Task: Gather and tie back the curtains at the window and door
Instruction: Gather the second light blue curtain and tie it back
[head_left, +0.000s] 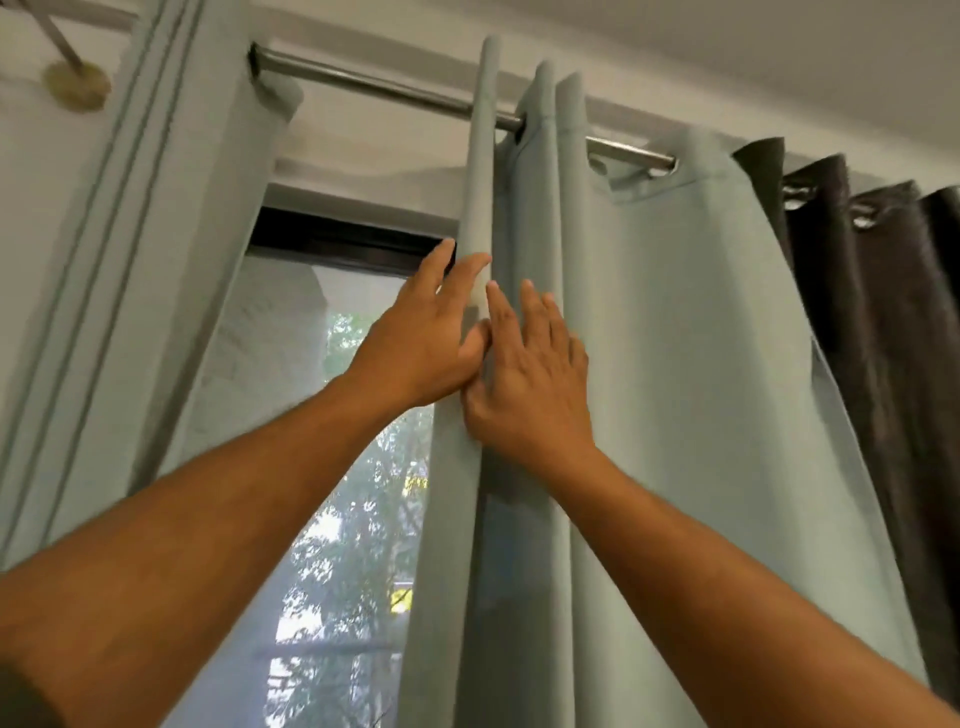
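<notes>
both hands up high — left hand (421, 343) grasping the pale curtain (649, 364) edge fold, right hand (530, 384) flat, fingers released, bunching pleats.

The scene is lit softly by daylight admitted through the window (343, 519), where the foliage outside is washed out. Slight motion blur is seen on the hands. Straight lines are bent toward the edges, probably by the wide-angle lens.
</notes>
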